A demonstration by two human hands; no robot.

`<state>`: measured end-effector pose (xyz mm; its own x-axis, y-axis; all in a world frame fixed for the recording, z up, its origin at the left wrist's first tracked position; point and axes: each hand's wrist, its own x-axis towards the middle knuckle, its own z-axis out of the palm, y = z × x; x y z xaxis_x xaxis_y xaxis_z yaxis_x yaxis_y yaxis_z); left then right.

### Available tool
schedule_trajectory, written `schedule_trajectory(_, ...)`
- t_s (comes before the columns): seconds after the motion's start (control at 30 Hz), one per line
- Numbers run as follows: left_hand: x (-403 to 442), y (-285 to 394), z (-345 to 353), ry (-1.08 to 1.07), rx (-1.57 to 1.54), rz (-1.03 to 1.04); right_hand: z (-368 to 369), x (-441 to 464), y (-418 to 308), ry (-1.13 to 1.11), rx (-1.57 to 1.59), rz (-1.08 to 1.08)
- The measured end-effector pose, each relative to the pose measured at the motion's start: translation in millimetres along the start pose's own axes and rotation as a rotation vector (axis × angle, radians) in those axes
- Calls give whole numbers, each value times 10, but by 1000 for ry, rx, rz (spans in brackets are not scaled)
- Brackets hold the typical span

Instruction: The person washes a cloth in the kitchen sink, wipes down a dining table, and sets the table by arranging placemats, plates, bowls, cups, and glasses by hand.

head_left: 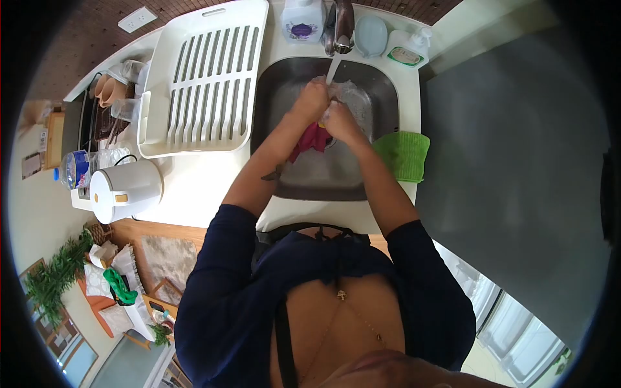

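Observation:
Water runs from the faucet (344, 29) onto my two hands, which are close together over the sink (310, 181). My left hand (312, 98) is closed on a red cloth (312, 141) that hangs down below it. Beside it on the right, my right hand (339, 121) is closed too, against the same cloth near a small yellow patch. The fingertips of both hands are partly hidden by water and suds. Foam and water lie in the sink behind the hands.
A white dish rack (145, 123) stands left of the sink, with a white kettle (139, 187) nearer me. A green cloth (404, 157) lies over the sink's right edge. Behind are a purple-labelled bottle (303, 22), a soap dish (370, 37) and a pump bottle (407, 50).

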<state>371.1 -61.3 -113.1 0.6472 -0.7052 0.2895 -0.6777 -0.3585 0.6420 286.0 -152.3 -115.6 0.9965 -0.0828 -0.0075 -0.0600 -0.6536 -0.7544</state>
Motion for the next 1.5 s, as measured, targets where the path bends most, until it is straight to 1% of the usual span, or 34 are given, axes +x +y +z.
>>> schedule_trajectory(0.03, -9, -6, -6, -49, 31, -78, 53, -14, 15, 44, -108, -78)
schedule_trajectory(0.07, -18, -15, -17, -99, 63, -155, 87, -18, 37, 38, -104, -79)
schedule_trajectory(0.13, -16, 24, -68, -150, 80, -201, 81, -30, -15, 3, -49, 101)
schedule_trajectory(0.17, -22, 50, -90, -202, 97, -240, 73, -31, -40, -1, -48, 102)
schedule_trajectory(0.2, -21, 34, -82, -202, 95, -242, 62, -20, -51, -11, -96, 145)
schedule_trajectory(0.27, -9, 7, -63, -136, 24, -196, 11, -15, -55, -25, -147, 189)
schedule_trajectory(0.3, -15, 21, -93, -135, 22, -199, -48, -6, -6, -35, -50, 103)
schedule_trajectory(0.33, -33, 27, -134, -134, -191, -251, -100, -15, 41, -45, 49, 18)
schedule_trajectory(0.37, -51, 34, -176, -133, -404, -300, -144, -34, 84, -46, 49, 18)
schedule_trajectory(0.4, -74, 13, -191, -133, -404, -298, -207, -50, 99, -107, 330, 135)
schedule_trajectory(0.43, -97, -6, -201, -180, -523, -312, -270, -68, 115, -167, 610, 251)
schedule_trajectory(0.47, -115, -12, -194, -228, -642, -325, -342, -104, 135, -185, 802, 311)
schedule_trajectory(0.5, -131, 43, -221, -229, -643, -324, -381, -152, 162, -184, 802, 312)
schedule_trajectory(0.57, -152, 184, -308, -138, -970, -420, -460, -228, 232, -167, 886, 213)
schedule_trajectory(0.6, -168, 179, -264, -138, -969, -416, -521, -268, 250, -165, 884, 210)
schedule_trajectory(0.67, -198, 116, -106, -43, -1078, -430, -673, -311, 291, -102, 713, 293)
schedule_trajectory(0.7, -214, 121, -82, -44, -1077, -422, -723, -291, 345, -95, 711, 288)
schedule_trajectory(0.77, -243, 133, -59, 105, -1321, -562, -782, -166, 530, 299, 912, 309)
schedule_trajectory(0.8, -247, 88, -14, 145, -1328, -580, -824, -21, 640, 420, 942, 324)
schedule_trajectory(0.83, -258, 54, 9, 139, -1327, -574, -883, 127, 605, 427, 943, 320)
schedule_trajectory(0.9, -298, -6, 19, 141, -1273, -630, -986, 423, 513, 718, 878, 293)
schedule_trajectory(0.93, -314, -16, -11, 136, -1271, -625, -1011, 569, 503, 724, 880, 289)
schedule_trajectory(1.0, -368, -40, -85, 38, -963, -708, -1051, 847, 486, 821, 723, 185)
schedule_trajectory(1.03, -409, -75, -93, 36, -960, -703, -1055, 962, 509, 826, 725, 182)
schedule_trajectory(1.1, -502, -165, -77, 20, -819, -742, -1036, 1119, 548, 894, 315, 127)
schedule_trajectory(1.13, -555, -274, -25, 18, -818, -737, -1031, 1106, 473, 929, 167, 107)
schedule_trajectory(1.17, -609, -378, 37, 14, -826, -781, -1071, 1090, 414, 933, 165, 105)
schedule_trajectory(1.23, -681, -520, 134, 7, -834, -824, -1119, 1078, 365, 750, -342, 124)
schedule_trajectory(1.27, -688, -570, 174, 5, -870, -831, -1156, 1094, 334, 752, -345, 122)
schedule_trajectory(1.33, -697, -598, 228, 0, -908, -844, -1177, 1096, 313, 679, -554, 210)
schedule_trajectory(1.37, -654, -619, 260, 25, -918, -817, -1187, 1112, 328, 679, -557, 211)
schedule_trajectory(1.43, -601, -755, 390, 46, -931, -792, -1164, 1125, 449, 524, -558, 217)
schedule_trajectory(1.47, -571, -869, 487, 83, -653, -598, -1149, 1097, 493, 524, -560, 220)
schedule_trajectory(1.5, -581, -979, 599, 118, -376, -400, -1135, 1046, 492, 611, -552, 162)
